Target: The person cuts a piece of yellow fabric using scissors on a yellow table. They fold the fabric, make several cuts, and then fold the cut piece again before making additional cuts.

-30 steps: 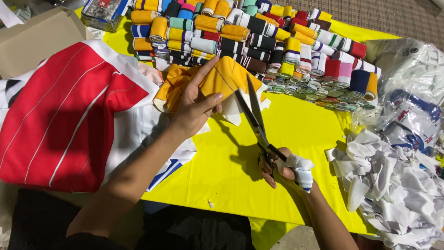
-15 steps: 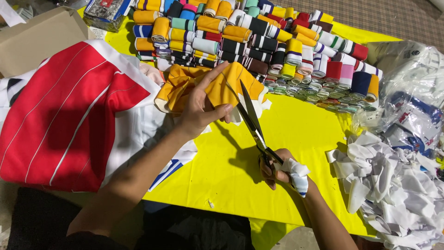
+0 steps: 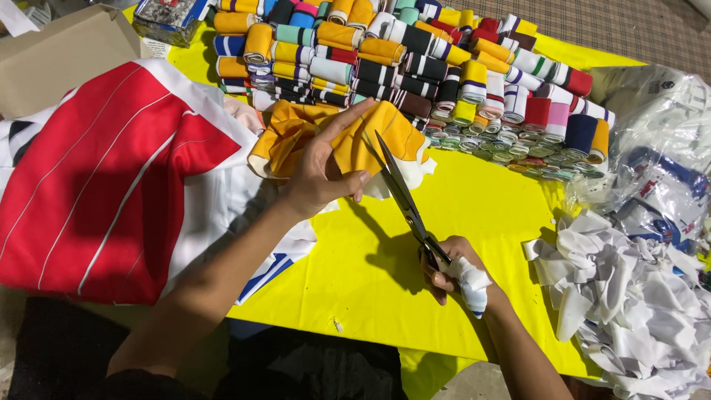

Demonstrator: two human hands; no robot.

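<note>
My left hand (image 3: 320, 172) grips a folded piece of orange and white fabric (image 3: 385, 127) and lifts it off the yellow table (image 3: 474, 215). My right hand (image 3: 453, 268) holds a pair of scissors (image 3: 404, 196) by handles wrapped in white cloth. The blades point up and away, their tips at the fabric's edge just right of my left fingers. Whether the blades are biting into the cloth I cannot tell.
Rolled striped ribbing bands (image 3: 415, 67) in many colours lie stacked along the far side. A red and white garment (image 3: 111, 178) lies at left, beside a cardboard box (image 3: 63, 55). White fabric scraps (image 3: 629, 311) and plastic bags (image 3: 659, 148) pile up at right.
The orange fabric has been shifted and flattened a little under my left hand. The scissors have tilted slightly, with their tips staying at the fabric's edge.
</note>
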